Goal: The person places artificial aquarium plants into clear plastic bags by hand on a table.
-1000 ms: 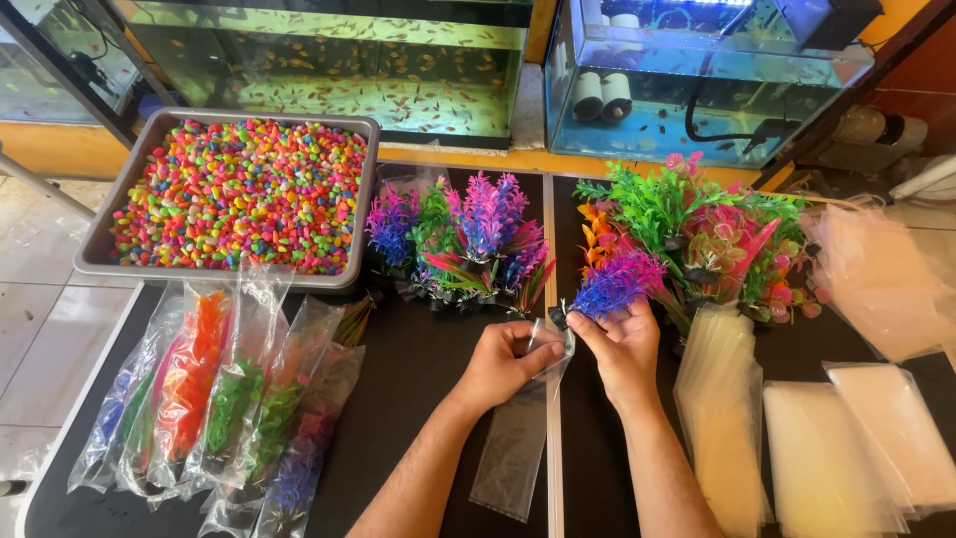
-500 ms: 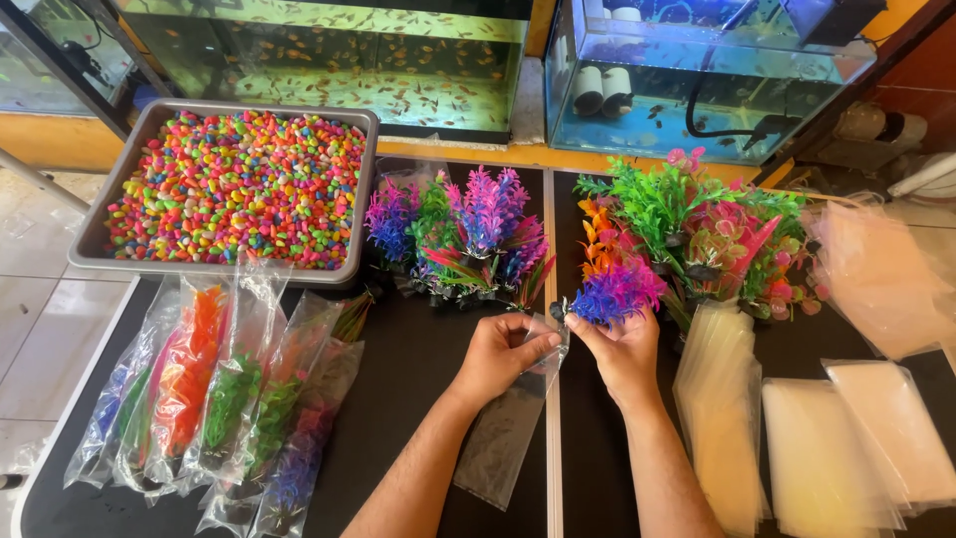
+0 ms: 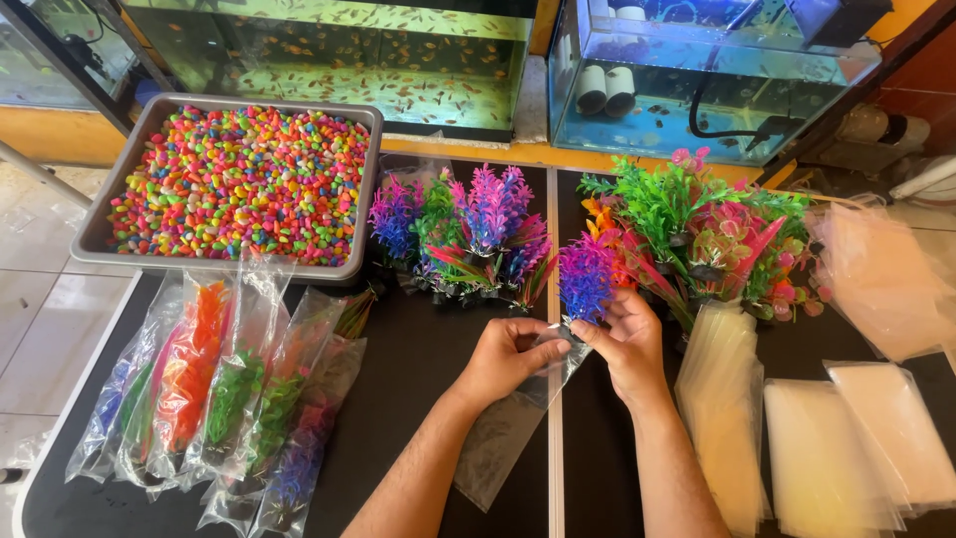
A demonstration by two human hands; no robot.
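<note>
Both hands (image 3: 573, 349) gripping clear bag (image 3: 513, 418) mouth, purple plant (image 3: 586, 282) just above

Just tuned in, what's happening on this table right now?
A person's left hand holds open the mouth of a clear plastic bag while the right hand holds a purple plastic plant at its opening. Bagged plants lie at left, loose plants behind, and empty bags at right.

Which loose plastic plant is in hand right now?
The purple-blue plant, pinched by the right hand over the clear bag that the left hand holds; the other loose plants stand untouched behind.
</note>
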